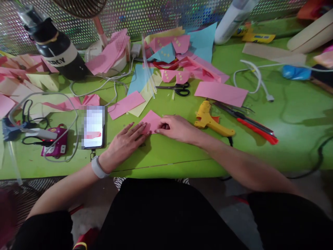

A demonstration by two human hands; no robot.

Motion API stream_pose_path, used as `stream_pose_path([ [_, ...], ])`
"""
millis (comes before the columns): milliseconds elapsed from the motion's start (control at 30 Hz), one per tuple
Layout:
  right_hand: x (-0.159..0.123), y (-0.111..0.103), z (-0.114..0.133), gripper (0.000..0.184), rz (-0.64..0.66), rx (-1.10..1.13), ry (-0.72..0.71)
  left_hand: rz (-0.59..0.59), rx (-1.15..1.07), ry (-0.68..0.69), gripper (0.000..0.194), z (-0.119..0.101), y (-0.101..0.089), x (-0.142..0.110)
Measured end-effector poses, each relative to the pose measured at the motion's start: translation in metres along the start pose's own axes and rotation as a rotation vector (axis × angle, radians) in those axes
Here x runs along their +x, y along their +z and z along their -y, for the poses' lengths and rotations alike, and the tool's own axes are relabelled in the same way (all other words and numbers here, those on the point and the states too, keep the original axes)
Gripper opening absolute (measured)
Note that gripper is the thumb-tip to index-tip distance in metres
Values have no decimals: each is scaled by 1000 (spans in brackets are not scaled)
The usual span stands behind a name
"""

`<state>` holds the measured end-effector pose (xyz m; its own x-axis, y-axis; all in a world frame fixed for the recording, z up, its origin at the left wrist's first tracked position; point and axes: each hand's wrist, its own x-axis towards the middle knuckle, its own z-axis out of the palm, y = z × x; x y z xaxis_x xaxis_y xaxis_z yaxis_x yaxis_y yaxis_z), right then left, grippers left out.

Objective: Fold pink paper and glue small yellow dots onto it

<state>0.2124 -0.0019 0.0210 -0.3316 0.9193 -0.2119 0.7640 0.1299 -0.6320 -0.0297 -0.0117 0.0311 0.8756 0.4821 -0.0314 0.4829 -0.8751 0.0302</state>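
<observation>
A small piece of pink paper (151, 119) lies on the green table in front of me. My left hand (127, 141) rests flat over its left side, fingers stretched out. At the paper's right edge, the curled fingers of my right hand (174, 127) pinch it. Right of that hand is a yellow hot glue gun (212, 120), lying on its side. Black-handled scissors (179, 89) lie beyond my hands, close to a pink strip (126, 105). A phone (93, 126) with a lit screen is left of my left hand.
Cut and folded papers (173, 52) are heaped at the back. A black bottle (61, 53) stands back left, near a fan base (117, 62). A red utility knife (256, 131) lies right of the glue gun. Cables loop around a purple power strip (56, 142).
</observation>
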Motion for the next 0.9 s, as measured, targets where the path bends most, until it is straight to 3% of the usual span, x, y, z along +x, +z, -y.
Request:
stream_pose_path([
  [333, -1, 1, -1, 14, 16, 13, 6, 0, -158, -96, 57, -20, 18, -1],
  [467, -1, 3, -3, 13, 28, 10, 9, -11, -172, -112, 95, -29, 20, -2],
  [533, -1, 3, -4, 13, 27, 14, 3, -20, -158, -118, 105, -31, 22, -3],
  [900, -1, 4, -5, 10, 8, -3, -6, -12, -148, -102, 109, -29, 23, -3],
])
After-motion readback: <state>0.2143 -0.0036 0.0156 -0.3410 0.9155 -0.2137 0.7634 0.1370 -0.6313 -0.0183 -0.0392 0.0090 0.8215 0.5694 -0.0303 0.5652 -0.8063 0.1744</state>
